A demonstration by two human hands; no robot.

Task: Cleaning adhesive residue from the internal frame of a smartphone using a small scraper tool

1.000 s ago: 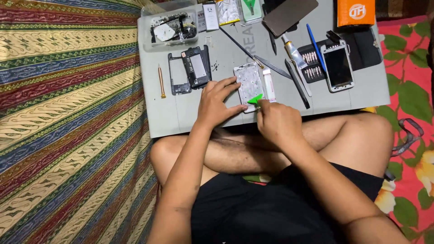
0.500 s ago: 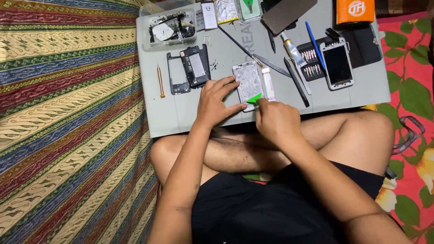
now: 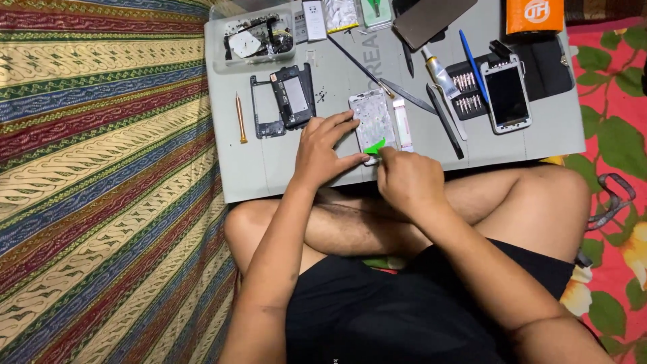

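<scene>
A disassembled phone frame [image 3: 373, 121], pale and rectangular, lies on a grey work mat [image 3: 269, 168] in front of my crossed legs. My left hand [image 3: 323, 149] rests on the mat and pins the frame's left edge with its fingers. My right hand [image 3: 404, 178] pinches a small green pick [image 3: 375, 145] and presses it against the frame's lower edge. A narrow white strip [image 3: 402, 125] lies just right of the frame.
On the mat lie a dark phone back housing [image 3: 293, 98], a thin frame piece [image 3: 264, 111], an orange-handled tool [image 3: 238, 118], a clear parts tray [image 3: 256, 40], tweezers [image 3: 412, 98], a blue pen-like tool [image 3: 474, 64], a screwdriver bit set [image 3: 466, 91], a second phone [image 3: 507, 94]. Striped cloth covers the left.
The hands and pick stay at the frame's lower edge; only slight shifts of the fingers show.
</scene>
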